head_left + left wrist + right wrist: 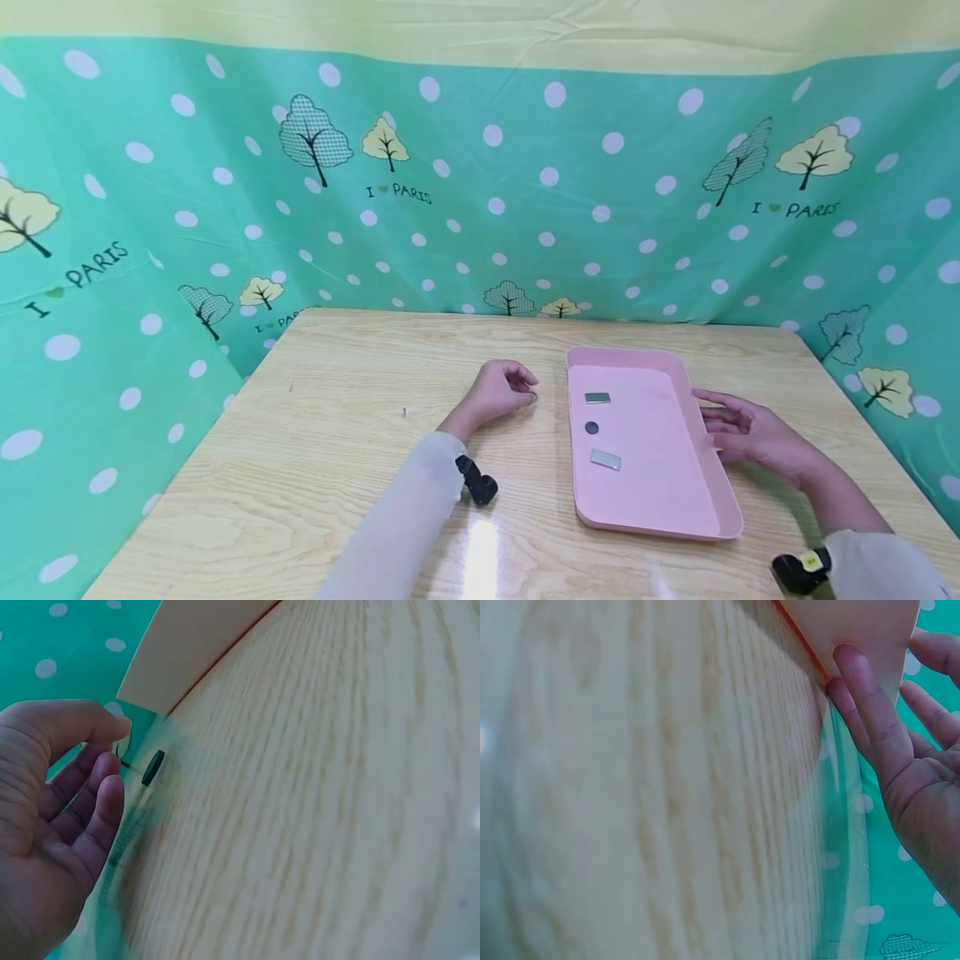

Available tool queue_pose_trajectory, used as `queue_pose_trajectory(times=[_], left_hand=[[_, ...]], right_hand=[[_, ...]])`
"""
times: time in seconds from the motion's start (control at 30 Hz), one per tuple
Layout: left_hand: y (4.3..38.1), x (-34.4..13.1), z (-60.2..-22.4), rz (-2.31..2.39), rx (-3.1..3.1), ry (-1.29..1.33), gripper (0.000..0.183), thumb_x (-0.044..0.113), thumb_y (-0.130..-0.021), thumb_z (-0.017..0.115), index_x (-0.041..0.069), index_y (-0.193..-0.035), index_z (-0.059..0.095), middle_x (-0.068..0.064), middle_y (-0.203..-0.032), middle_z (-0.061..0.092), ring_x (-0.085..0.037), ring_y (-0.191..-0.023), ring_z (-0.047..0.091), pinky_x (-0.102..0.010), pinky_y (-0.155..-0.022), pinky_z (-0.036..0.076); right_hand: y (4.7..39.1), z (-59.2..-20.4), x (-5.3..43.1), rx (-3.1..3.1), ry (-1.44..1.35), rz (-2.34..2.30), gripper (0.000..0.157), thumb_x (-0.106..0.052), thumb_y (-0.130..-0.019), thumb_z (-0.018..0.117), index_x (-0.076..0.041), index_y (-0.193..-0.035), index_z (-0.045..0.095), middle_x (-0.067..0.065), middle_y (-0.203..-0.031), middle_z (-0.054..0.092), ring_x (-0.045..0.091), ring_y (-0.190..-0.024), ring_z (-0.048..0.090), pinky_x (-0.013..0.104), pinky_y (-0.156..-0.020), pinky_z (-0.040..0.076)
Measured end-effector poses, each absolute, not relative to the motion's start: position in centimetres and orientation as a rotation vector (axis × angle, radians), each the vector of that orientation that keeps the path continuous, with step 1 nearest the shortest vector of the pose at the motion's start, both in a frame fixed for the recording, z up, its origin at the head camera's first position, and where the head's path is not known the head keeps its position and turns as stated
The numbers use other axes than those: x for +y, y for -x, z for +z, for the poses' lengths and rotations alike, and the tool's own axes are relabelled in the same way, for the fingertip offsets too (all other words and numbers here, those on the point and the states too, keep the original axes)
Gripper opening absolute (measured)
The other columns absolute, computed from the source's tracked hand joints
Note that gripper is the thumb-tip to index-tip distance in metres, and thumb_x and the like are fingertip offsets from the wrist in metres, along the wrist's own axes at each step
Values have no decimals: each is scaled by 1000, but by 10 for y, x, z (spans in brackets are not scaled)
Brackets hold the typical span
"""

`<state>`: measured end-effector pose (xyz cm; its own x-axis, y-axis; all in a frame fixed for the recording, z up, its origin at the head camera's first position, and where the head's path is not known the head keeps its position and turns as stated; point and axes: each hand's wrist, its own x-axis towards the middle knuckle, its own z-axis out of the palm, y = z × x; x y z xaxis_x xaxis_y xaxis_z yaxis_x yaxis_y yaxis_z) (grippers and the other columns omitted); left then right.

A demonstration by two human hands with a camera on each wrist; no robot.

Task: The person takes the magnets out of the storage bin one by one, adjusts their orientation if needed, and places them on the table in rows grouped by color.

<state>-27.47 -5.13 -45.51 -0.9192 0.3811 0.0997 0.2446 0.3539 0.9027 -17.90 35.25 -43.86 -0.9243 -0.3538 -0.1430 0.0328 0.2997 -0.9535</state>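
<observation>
My left hand (501, 392) is over the table just left of a pink tray (652, 500), its fingers loosely bent. In the left wrist view a small dark disc (154, 768) is close to the fingertips, with a gap between them. At the tray's right side, the fingers of my right hand (757, 429) touch the outer wall and rim. Inside the tray lie a dark grey rectangular piece (597, 398), a dark round piece (592, 427) and a lighter silver rectangular piece (606, 459). What these small pieces are cannot be told.
A wood-grain table (300, 500) bears the tray. Behind it and along both sides hangs a green dotted curtain (465, 167). A tiny mark or bit (403, 411) shows on the table left of my left hand. Each wrist wears a small black camera (477, 482).
</observation>
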Motion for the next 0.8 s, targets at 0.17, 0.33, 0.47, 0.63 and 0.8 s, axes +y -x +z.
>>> queue_pose_trajectory(times=[0.17,0.33,0.47,0.63,0.8], left_hand=[[273,-51,-450,1642,2431,-565,20,1,-78,77,0,-98,71,-4,-86,67,-12,-79,61,-24,-62,52],[273,-50,-443,1661,2309,-653,28,-4,-78,75,-5,-104,66,-17,-100,66,-16,-83,63,-25,-62,53],[273,-48,-439,1648,2254,-727,33,-6,-77,73,-9,-108,62,-24,-108,63,-15,-84,63,-26,-63,54],[271,-43,-432,1620,2247,-806,39,-9,-76,71,-9,-114,60,-26,-109,62,-15,-84,62,-26,-71,55],[267,-36,-423,1614,2216,-875,37,-10,-76,71,-8,-112,62,-24,-109,62,-19,-85,63,-27,-73,55]], right_hand=[[178,-437,351,2246,300,-1667,66,-8,-97,58,1,-152,22,39,-143,33,1,-108,59,41,-81,57],[178,-437,351,2238,293,-1680,65,-7,-97,58,1,-152,22,38,-143,34,3,-108,60,41,-80,57],[178,-438,351,2235,299,-1683,65,-6,-97,58,1,-152,22,38,-142,35,4,-108,60,42,-80,57],[178,-437,351,2234,303,-1686,65,-6,-97,57,1,-152,23,37,-142,37,4,-108,60,42,-80,57],[178,-437,351,2234,310,-1686,65,-6,-97,57,0,-152,24,36,-141,38,5,-109,60,41,-81,57]])
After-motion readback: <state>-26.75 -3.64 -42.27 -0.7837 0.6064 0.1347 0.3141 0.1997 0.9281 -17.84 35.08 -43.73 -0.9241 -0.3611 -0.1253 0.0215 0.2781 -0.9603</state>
